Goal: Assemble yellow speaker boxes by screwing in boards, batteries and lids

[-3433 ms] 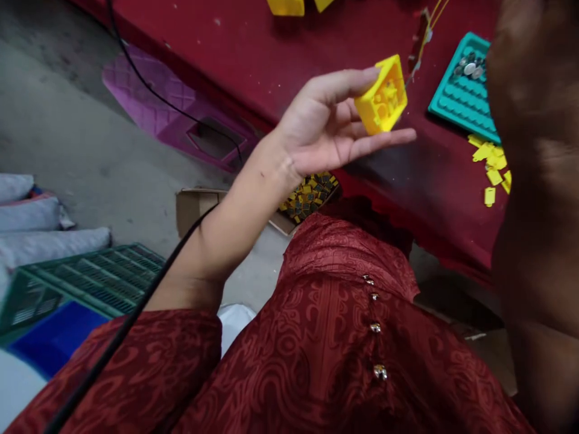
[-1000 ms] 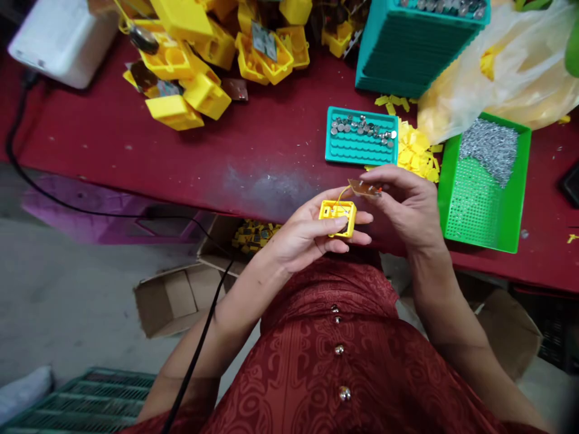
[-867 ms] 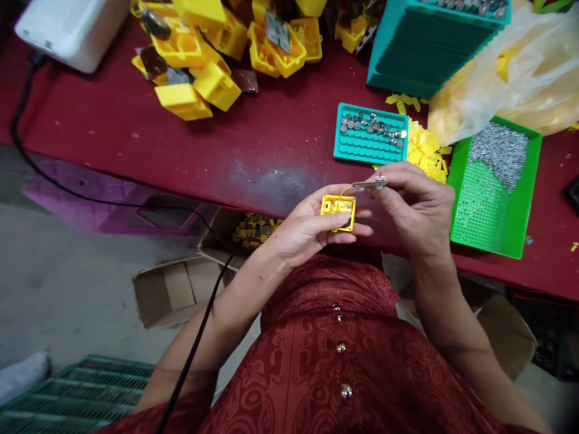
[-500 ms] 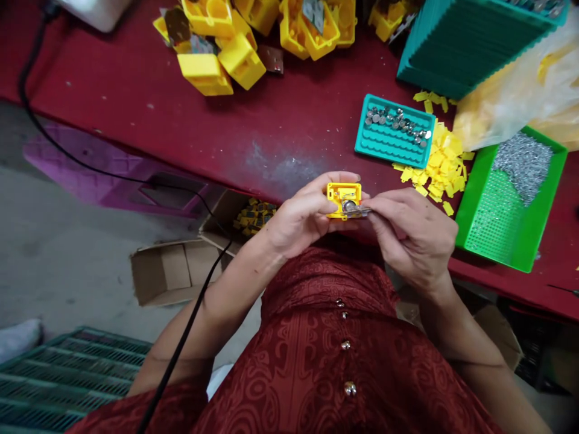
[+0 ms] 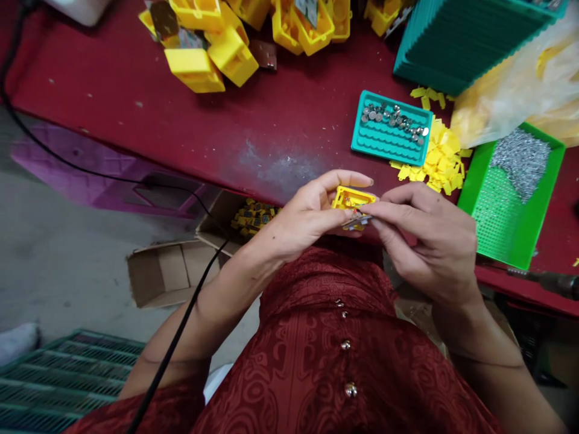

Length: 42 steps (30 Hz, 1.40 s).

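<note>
A small open yellow casing (image 5: 353, 198) is held between my two hands, just beyond the table's front edge. My left hand (image 5: 312, 208) grips it from the left, thumb across its near side. The thumb and fingers of my right hand (image 5: 420, 232) pinch a thin, flat dark piece (image 5: 358, 220) at the casing's near edge. The inside of the casing is partly hidden by my fingers. Beyond my right hand lies a teal tray (image 5: 391, 141) with small round metal parts, beside a pile of small yellow pieces (image 5: 441, 160).
Yellow casings (image 5: 194, 69) lie at the back left. Stacked teal trays (image 5: 438, 42) and a plastic bag (image 5: 502, 90) stand back right. A green basket (image 5: 506, 229) holds small metal parts. A tool tip (image 5: 543, 279) shows at the right edge. A black cable (image 5: 181, 337) crosses my left arm.
The yellow casing has tilted and shifted slightly right. My right hand has moved a little right and nearer, its fingertips now over the casing. The view has shifted slightly, and a tool shows at the right.
</note>
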### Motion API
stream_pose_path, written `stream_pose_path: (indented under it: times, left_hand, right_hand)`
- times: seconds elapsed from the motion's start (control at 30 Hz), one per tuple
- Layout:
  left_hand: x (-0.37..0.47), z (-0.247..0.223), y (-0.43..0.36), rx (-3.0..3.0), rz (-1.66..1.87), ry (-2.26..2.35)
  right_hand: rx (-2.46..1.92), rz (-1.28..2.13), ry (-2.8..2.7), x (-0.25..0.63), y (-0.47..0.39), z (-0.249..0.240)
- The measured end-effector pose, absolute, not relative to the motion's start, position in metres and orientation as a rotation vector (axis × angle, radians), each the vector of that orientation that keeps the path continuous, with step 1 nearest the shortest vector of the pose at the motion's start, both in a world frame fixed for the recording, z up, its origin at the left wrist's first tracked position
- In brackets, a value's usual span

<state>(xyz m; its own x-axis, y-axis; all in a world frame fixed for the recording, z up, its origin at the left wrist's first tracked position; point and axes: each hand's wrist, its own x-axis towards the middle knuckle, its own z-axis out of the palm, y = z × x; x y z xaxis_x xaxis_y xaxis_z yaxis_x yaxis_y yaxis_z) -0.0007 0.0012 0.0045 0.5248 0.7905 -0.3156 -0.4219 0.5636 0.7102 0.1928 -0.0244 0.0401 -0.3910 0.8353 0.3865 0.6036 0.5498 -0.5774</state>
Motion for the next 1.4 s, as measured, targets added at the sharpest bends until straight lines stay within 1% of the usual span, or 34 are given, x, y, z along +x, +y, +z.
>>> stream_pose_path:
  times: [0.2, 0.33, 0.7, 1.03, 1.2, 1.4]
  left_hand:
    - [-0.004, 0.012, 0.002, 0.478, 0.735, 0.661]
    - [-0.004, 0.016, 0.001, 0.514, 0.738, 0.693]
    - [0.000, 0.015, 0.002, 0.602, 0.803, 0.766]
    - [0.000, 0.016, 0.000, 0.641, 0.802, 0.784]
    - [0.001, 0.016, 0.002, 0.651, 0.771, 0.806]
    - [0.005, 0.010, -0.003, 0.609, 0.819, 0.769]
  right_hand:
    - [-1.203, 0.504, -2.126, 0.193, -0.018, 0.045]
    - [-1.211, 0.540, -2.108, 0.193, -0.016, 0.047]
    - [-1.240, 0.491, -2.082, 0.194, -0.018, 0.045]
    - [-1.152, 0.366, -2.243, 0.198, -0.014, 0.044]
    - [-1.191, 0.415, -2.278, 0.200, -0.012, 0.044]
    - [-1.135, 0.222, -2.351, 0.195, -0.012, 0.043]
